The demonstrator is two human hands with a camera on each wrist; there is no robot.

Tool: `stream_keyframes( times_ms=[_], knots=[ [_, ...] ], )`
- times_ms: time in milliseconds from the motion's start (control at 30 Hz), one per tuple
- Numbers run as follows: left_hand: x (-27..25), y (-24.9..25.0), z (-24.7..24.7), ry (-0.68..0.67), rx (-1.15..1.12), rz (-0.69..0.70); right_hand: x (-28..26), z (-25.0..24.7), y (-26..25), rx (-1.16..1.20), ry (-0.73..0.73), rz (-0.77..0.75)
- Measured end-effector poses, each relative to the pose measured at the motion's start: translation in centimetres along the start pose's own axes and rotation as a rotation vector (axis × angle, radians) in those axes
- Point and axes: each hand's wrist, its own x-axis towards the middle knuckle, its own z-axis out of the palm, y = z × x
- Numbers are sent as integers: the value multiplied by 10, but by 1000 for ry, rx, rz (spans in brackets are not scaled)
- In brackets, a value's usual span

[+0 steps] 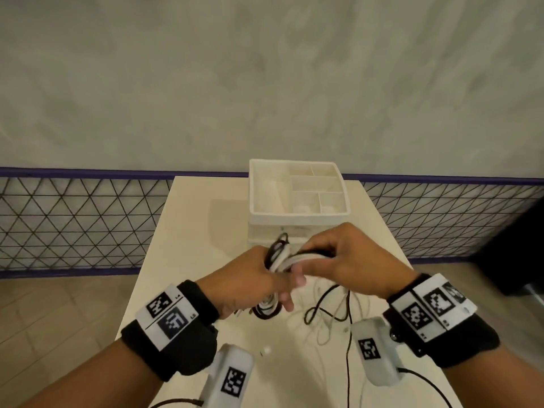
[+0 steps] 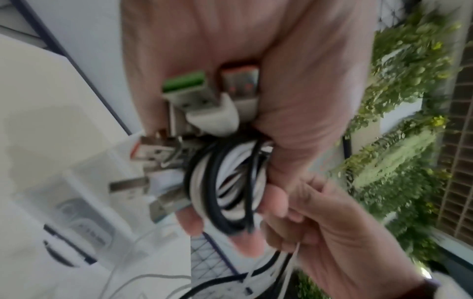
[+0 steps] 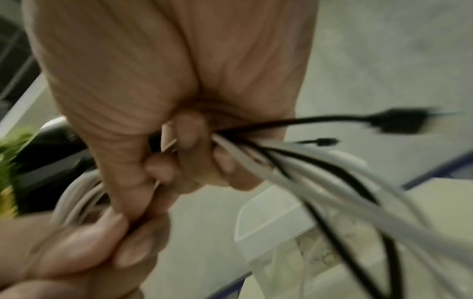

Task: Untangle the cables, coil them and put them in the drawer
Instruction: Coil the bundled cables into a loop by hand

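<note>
Above the table, both hands hold one bundle of black and white cables (image 1: 281, 257). My left hand (image 1: 284, 287) grips the coiled part (image 2: 230, 186), where several USB plugs (image 2: 187, 91) stick out by the palm. My right hand (image 1: 312, 256) grips the strands (image 3: 307, 168) running off the coil; a black plug (image 3: 399, 121) juts out past it. Loose black and white ends (image 1: 326, 316) trail onto the table under the hands. The white drawer unit (image 1: 300, 214) stands just behind the hands, its top tray split into compartments. I cannot tell whether its drawer is open.
The cream table (image 1: 203, 231) is narrow, with floor on both sides and a mesh fence (image 1: 73, 222) behind. A small white piece (image 1: 266, 350) lies near the front. A dark object (image 1: 515, 248) stands off the table's right side.
</note>
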Motion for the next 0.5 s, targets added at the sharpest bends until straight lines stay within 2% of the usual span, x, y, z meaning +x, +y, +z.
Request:
stream_keyframes(
  times_ms=[100,200,267,333,433,500],
  knots=[
    [-1,1,-11,202,-266,28,-7,-10,12,220,78,21],
    [2,2,-1,304,-421,33,-7,10,8,285,286,-108],
    [4,2,12,306,-419,59,-4,31,-1,187,442,-241],
    [7,1,22,267,-493,67,-2,51,-7,58,506,-323],
    [9,4,26,255,-601,16,-3,70,-13,-186,491,-354],
    [9,8,26,320,-719,21,-6,73,-12,-315,439,-333]
  ],
)
